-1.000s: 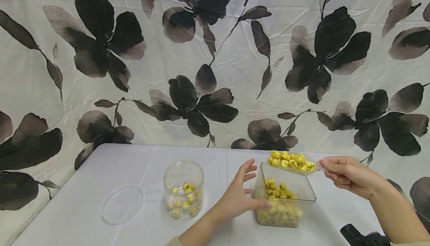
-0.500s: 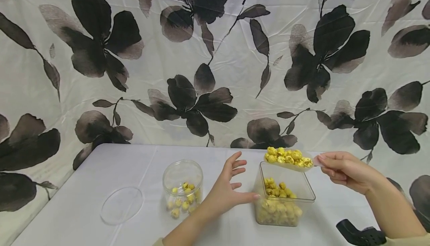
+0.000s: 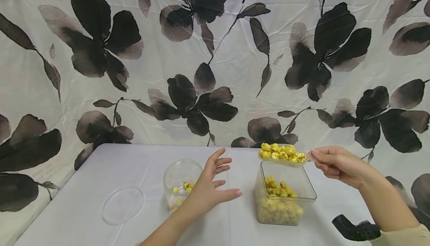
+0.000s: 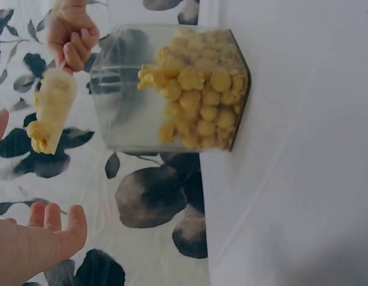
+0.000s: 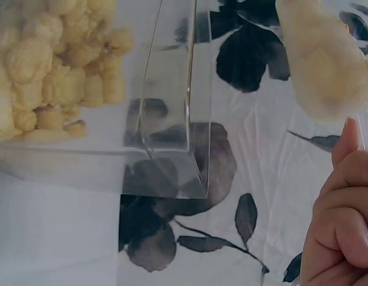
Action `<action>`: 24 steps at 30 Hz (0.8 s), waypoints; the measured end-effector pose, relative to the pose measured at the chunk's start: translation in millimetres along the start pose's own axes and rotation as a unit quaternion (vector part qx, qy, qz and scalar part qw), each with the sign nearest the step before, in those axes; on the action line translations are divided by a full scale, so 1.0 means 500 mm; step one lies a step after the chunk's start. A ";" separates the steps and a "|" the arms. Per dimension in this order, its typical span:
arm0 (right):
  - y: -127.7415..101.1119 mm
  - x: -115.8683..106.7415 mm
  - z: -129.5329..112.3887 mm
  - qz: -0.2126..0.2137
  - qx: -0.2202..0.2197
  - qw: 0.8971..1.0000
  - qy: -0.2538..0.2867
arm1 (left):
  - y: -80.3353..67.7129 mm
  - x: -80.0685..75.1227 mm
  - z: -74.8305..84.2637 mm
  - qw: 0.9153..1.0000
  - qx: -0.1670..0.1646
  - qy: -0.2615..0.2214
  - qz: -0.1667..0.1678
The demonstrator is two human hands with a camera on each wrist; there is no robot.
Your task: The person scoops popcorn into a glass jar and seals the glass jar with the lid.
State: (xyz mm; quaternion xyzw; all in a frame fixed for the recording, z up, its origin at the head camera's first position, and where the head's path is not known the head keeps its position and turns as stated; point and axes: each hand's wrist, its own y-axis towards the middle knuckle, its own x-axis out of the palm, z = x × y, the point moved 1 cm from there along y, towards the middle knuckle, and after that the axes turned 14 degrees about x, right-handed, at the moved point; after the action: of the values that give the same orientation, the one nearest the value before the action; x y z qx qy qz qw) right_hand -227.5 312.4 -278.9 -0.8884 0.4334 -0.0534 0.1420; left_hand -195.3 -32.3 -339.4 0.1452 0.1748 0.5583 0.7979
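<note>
My right hand (image 3: 339, 165) pinches the handle of a translucent scoop (image 5: 327, 65) heaped with yellow popcorn (image 3: 282, 152). The scoop is raised over the back rim of a clear square container (image 3: 307, 182), which is partly filled with popcorn (image 4: 201, 95). My left hand (image 3: 209, 190) hangs in the air with fingers spread, holding nothing. It is left of the square container and overlaps a round clear jar (image 3: 174, 175) in the head view. A little popcorn lies in the jar, whose right side is hidden behind the hand.
A clear round lid (image 3: 122, 205) lies flat on the white table (image 3: 80, 186), left of the jar. Behind the table hangs a floral cloth (image 3: 144, 52). A black device (image 3: 356, 229) sits by the right wrist.
My left hand has moved left, away from the square container to in front of the jar. The loaded scoop in my right hand has risen slightly and shifted left.
</note>
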 end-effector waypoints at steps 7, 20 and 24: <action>0.010 0.009 -0.013 0.015 0.008 1.000 -0.019 | -0.008 -0.033 0.022 0.999 0.008 0.004 0.033; 0.044 0.034 -0.027 0.026 0.015 0.999 -0.012 | -0.029 -0.112 0.036 0.997 0.038 0.043 0.048; 0.055 0.047 -0.038 0.037 0.023 0.999 -0.017 | -0.035 -0.140 0.037 0.995 0.051 0.065 0.056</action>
State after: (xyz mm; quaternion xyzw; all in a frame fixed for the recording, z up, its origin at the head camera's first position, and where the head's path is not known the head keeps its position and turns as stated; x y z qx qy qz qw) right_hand -237.7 274.1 -269.5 -0.8691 0.4620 -0.0434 0.1714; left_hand -194.5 -104.7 -322.3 0.1585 0.2465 0.6004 0.7441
